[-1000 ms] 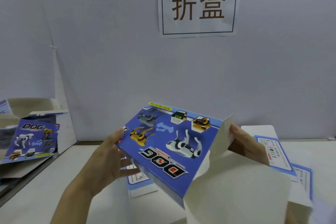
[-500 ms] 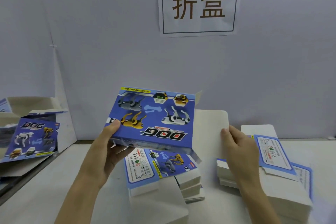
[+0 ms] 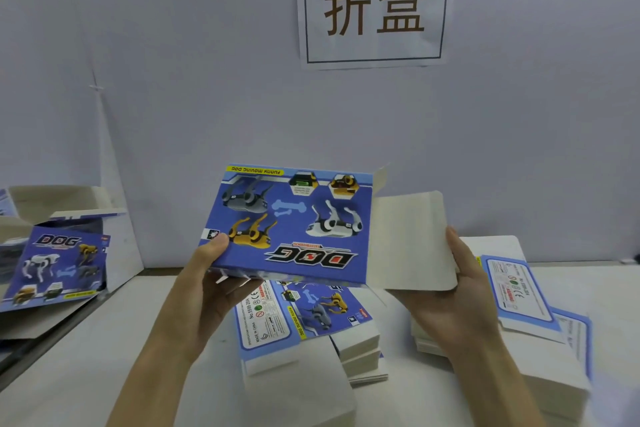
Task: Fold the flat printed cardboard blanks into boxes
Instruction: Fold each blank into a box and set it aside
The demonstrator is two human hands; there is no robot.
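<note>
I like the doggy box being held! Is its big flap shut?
No, the box has its pale flap sticking out open sideways, held by the right hand.

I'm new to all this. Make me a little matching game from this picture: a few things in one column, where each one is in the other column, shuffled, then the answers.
Things
1. paper sign
2. half-folded box
3. middle stack of flat blanks
4. open box

Places
A. at the far left of the picture
B. on the table, below the box that is held up
C. on the wall
D. held up between the left hand and the right hand

Pairs: 1-C, 2-D, 3-B, 4-A
</note>
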